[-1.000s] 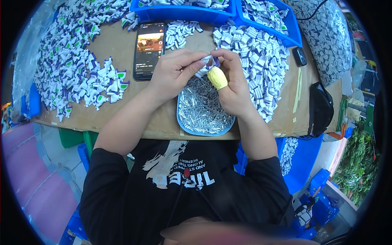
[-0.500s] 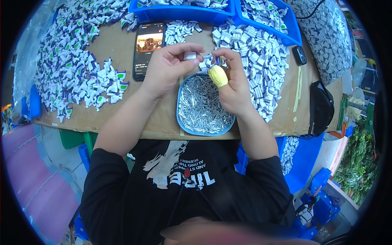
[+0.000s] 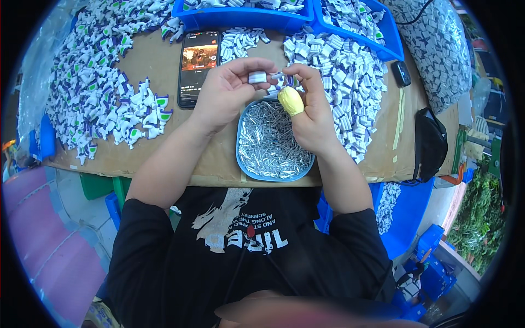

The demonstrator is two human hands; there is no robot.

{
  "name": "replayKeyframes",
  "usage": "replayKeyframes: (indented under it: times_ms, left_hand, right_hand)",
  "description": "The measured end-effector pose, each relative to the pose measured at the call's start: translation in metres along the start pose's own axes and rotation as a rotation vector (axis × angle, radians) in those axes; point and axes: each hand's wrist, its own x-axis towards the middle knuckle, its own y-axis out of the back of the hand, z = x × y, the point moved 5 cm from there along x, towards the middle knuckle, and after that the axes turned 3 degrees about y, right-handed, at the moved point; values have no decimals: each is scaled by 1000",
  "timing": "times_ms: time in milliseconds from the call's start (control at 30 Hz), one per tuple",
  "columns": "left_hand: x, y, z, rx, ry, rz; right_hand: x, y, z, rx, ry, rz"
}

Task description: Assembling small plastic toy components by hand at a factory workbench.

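Above the near middle of the table, my left hand (image 3: 221, 95) is closed in a pinch around a small white ridged plastic piece (image 3: 257, 77). Close by on its right, my right hand (image 3: 314, 117) has its index finger curled toward a thumb wrapped in yellow tape (image 3: 291, 101). A small white and purple plastic piece (image 3: 280, 80) shows at those fingertips, partly hidden. The fingertips of both hands nearly meet. Just below them stands a blue-rimmed tub (image 3: 238, 150) full of short metal pins (image 3: 273, 142).
White, purple and green plastic figure parts (image 3: 104, 82) cover the left side. Ridged white pieces (image 3: 350, 98) are heaped at right. Behind stand blue bins (image 3: 246, 21). A phone (image 3: 198, 87) lies left of my hands; a black pouch (image 3: 429, 145) and a small black device (image 3: 401, 74) lie right.
The white piece in my left hand has turned slightly and shows more of its ridged side. Both hands stay almost in place.
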Motion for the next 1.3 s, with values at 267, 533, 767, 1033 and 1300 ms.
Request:
replayKeyframes:
  times_ms: [267,533,767,1033,1300]
  left_hand:
    - [-2,-1,1,201,-122,77]
    - [-7,5,-3,384,-122,112]
    - [-7,4,2,473,-217,133]
    - [-7,2,2,461,-245,172]
    - [-7,5,5,559,-341,235]
  right_hand:
    - [1,-2,-2,-28,84,-10]
    - [-2,-3,6,49,-10,-56]
    - [-2,-3,4,30,-2,-90]
    - [-3,-4,2,38,-49,-95]
    - [-2,-3,5,52,-142,-89]
